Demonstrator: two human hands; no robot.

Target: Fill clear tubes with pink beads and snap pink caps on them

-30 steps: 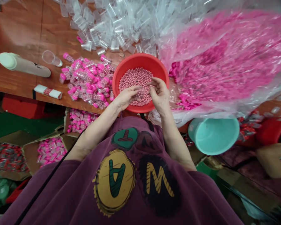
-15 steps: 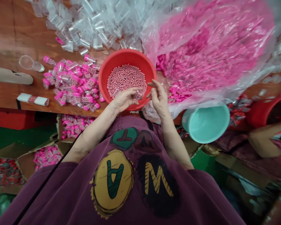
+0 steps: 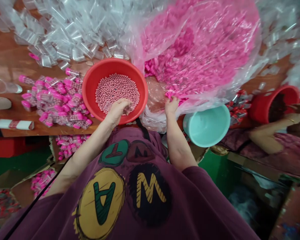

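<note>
My left hand [image 3: 118, 107] is inside the red bowl [image 3: 90, 100], low over the pink beads [image 3: 117, 86]. Its fingers are closed round a small clear container [image 3: 129, 108], mostly hidden by the hand. To the right, my right hand [image 3: 171, 106] reaches to the near edge of the pile of pink plastic caps [image 3: 200, 73], which spills from a clear bag [image 3: 156, 116]. The fingertips are bent together on the caps there; how many they pinch is too small to tell. Left of the bowl lies a heap of bead-filled containers with pink caps [image 3: 57, 100].
Many clear containers [image 3: 72, 30] cover the back of the table. A turquoise bucket [image 3: 207, 128] stands at the front edge, right of my right arm. Farther right, another person's arm [image 3: 272, 133] reaches to a red bucket [image 3: 262, 106]. Boxes with capped containers [image 3: 67, 143] sit below.
My right hand has moved from beside the bowl's rim to the pink caps. My left hand has lowered onto the beads with the clear container. The whole view has shifted rightward.
</note>
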